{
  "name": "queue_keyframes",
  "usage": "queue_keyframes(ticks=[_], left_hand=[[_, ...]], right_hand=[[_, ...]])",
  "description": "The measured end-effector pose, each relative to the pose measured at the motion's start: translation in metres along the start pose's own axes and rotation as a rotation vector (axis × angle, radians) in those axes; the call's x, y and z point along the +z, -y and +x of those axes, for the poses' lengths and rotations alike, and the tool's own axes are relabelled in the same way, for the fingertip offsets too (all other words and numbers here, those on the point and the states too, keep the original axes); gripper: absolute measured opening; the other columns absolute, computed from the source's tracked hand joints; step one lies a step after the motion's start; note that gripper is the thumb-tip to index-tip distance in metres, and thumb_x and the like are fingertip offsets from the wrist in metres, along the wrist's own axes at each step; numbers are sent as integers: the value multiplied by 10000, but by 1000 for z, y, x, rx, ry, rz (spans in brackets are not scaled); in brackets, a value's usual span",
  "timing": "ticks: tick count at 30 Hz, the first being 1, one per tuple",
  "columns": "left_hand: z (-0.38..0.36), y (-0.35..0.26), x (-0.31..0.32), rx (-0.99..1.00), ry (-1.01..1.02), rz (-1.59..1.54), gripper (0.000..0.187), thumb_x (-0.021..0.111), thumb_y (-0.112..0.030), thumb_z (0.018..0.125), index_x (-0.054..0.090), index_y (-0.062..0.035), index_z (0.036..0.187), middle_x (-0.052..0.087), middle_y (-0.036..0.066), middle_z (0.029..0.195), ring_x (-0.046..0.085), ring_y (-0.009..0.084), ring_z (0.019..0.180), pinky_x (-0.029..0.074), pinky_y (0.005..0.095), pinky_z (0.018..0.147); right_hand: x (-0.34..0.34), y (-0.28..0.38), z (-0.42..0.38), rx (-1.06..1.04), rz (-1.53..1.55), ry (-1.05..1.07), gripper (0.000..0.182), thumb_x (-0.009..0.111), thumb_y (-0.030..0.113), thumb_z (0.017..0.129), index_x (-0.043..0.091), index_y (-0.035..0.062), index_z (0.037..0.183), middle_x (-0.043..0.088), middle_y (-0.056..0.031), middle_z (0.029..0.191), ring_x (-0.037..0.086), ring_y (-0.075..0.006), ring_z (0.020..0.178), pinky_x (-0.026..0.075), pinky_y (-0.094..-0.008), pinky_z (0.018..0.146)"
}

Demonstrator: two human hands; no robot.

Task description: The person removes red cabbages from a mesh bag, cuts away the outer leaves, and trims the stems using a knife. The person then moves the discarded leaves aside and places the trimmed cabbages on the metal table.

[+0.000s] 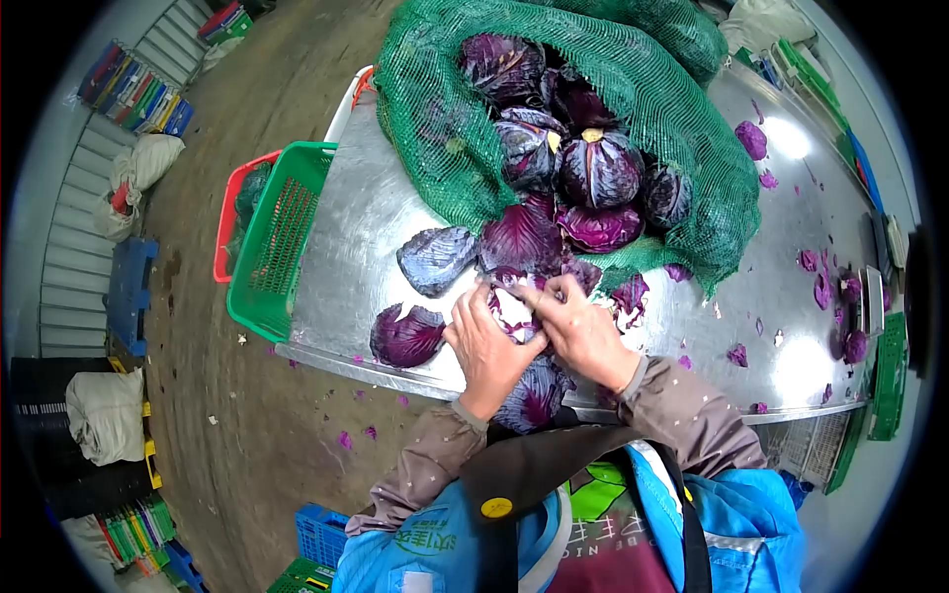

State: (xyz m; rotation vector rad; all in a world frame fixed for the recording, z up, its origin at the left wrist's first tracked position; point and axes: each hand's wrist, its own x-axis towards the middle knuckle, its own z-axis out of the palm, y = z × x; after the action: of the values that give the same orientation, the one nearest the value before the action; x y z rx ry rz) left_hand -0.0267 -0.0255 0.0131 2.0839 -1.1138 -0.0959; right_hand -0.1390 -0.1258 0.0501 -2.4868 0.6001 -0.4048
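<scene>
Both my hands are close together near the table's front edge, over a piece of red cabbage (512, 312) with a pale cut face. My left hand (484, 346) has its fingers curled against the left side of this piece. From the right, my right hand (583, 331) presses its bent fingers on the same piece; whether it also holds a small tool is too small to tell. Loose outer leaves lie around them: a greyish leaf (436, 260), a purple leaf (407, 336) and a dark leaf (534, 395) below my hands. Beyond is a green mesh bag (435, 158) with several cabbages (600, 168).
A green basket (287, 237) and a red basket (225, 217) stand off the metal table's (346, 227) left edge. Purple scraps (822, 289) are scattered at the table's right. Blue crates (321, 534) stand on the floor at lower left.
</scene>
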Motion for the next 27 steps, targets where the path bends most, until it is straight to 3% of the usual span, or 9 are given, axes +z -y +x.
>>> queue_keyframes(ticks=[5,8,9,12,17,21,27], left_hand=[[6,-8,4,-23,-23,53,861,814,-376,574,409,-5,1236,445,141,1240,412,308,1167,294,470,913],[6,-10,2,-22,43,78,911,825,-374,567,376,-4,1269,439,160,1262,396,319,1182,298,472,943],[4,-11,1,-21,43,78,911,825,-374,567,376,-4,1269,439,160,1262,396,319,1182,298,472,943],[1,-13,-1,17,34,76,933,828,-389,560,371,8,1270,440,161,1251,391,323,1184,288,471,947],[1,-13,3,27,21,81,923,824,-381,559,372,2,1267,436,164,1253,392,328,1183,284,477,944],[5,-18,3,19,59,82,916,839,-356,544,386,-8,1261,433,147,1260,378,314,1201,281,487,937],[16,19,-19,171,230,-102,904,839,-353,540,407,-32,1266,428,155,1256,381,324,1215,311,459,989]], right_hand=[[0,2,9,84,-106,11,448,552,101,843,518,211,1275,510,-155,997,611,-356,623,509,-432,545],[-10,-10,16,7,-37,49,406,550,138,854,530,201,1254,535,-156,955,614,-359,666,508,-449,562],[-20,-12,17,96,-75,92,393,540,124,863,537,189,1250,539,-153,955,613,-359,700,510,-447,591],[-21,-38,17,32,-84,-58,401,530,93,870,528,169,1263,550,-154,991,617,-347,748,515,-425,619],[-9,-7,11,33,-103,18,410,528,107,863,518,179,1267,541,-142,1042,636,-353,734,528,-430,596],[1,-30,25,132,-278,35,400,508,122,861,520,198,1254,578,-160,946,631,-366,677,516,-460,578],[22,-82,24,239,-79,-63,375,489,176,889,491,141,1263,631,-208,860,616,-408,771,484,-493,682]])
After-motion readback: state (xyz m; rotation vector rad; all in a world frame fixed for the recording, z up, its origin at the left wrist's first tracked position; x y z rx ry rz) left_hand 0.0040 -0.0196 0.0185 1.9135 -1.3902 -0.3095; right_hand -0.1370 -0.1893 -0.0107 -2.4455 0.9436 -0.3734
